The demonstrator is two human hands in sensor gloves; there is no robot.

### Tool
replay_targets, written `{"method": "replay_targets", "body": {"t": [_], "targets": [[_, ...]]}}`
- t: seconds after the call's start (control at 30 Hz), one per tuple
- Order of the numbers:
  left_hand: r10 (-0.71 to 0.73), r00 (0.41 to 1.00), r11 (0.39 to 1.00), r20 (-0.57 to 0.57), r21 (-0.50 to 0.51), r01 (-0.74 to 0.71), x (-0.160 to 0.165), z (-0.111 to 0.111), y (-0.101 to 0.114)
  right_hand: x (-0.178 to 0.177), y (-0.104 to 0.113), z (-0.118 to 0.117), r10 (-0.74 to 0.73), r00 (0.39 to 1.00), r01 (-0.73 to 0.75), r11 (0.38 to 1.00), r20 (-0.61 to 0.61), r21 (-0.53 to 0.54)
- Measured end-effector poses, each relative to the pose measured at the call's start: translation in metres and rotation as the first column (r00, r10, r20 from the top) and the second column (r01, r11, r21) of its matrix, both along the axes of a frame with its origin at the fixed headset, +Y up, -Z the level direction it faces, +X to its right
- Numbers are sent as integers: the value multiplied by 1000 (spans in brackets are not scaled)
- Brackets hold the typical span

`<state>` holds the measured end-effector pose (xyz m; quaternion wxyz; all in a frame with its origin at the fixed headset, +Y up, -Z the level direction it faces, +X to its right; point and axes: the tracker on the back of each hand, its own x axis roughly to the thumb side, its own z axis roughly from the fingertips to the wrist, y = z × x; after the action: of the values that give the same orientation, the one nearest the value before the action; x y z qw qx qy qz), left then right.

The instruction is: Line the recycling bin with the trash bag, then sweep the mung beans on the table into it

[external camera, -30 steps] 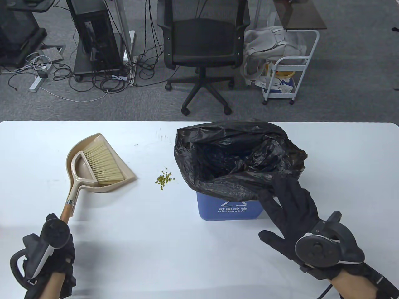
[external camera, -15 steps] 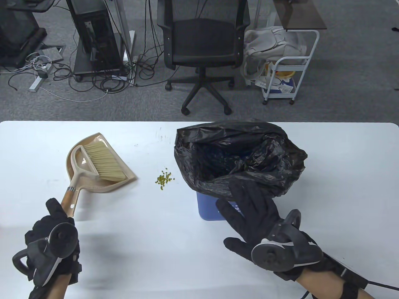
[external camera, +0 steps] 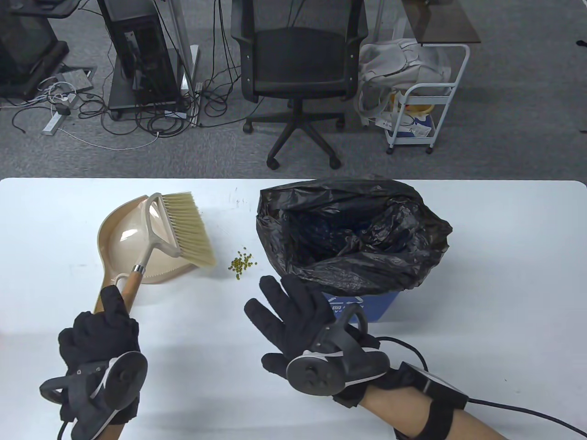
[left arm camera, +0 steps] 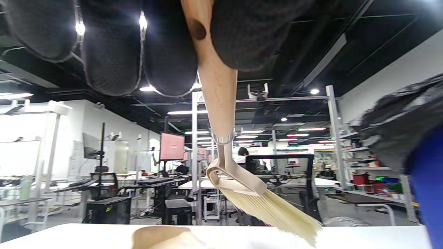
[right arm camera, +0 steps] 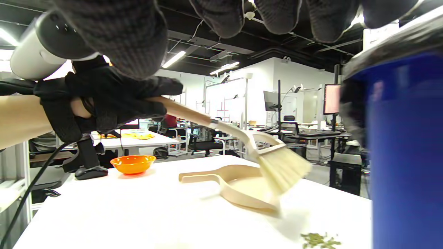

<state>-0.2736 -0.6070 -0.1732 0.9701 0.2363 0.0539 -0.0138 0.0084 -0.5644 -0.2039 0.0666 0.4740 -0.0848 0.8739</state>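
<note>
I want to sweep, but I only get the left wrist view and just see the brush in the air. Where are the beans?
Observer: The mung beans lie in a small pile on the table, between the brush and the recycling bin.
Operator: Is the bag open on top?
Observer: Yes, the black trash bag gapes wide over the rim.
Operator: And my other hand?
Observer: The right hand is open, fingers spread, holding nothing.

Open-plan lab/office: rows of desks w/ monitors (left arm camera: 172, 146), swivel chair (external camera: 297, 68), floor cables (external camera: 151, 120), ceiling strip lights (left arm camera: 187, 112).
</note>
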Motion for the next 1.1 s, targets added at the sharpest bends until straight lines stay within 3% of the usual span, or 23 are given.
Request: {"method": "replay_targets", "body": {"t": [0.2,0.6,0.8,1.1], "targets": [[-34,994,999,104,7,33,34,10,-5,-33,-18,-12,-3,1000,4,1000,17,-25],[-63,970,998,236,17,60,79,21,-25,-68,-64,-37,-82,993,90,991,82,-100],[-90,959,996,270,11,90,95,21,-34,-81,-75,-34,-80,995,82,996,65,-32],[-92,951,995,295,-2,97,99,22,-31,-77,-73,-27,-156,987,144,964,34,221]]}}
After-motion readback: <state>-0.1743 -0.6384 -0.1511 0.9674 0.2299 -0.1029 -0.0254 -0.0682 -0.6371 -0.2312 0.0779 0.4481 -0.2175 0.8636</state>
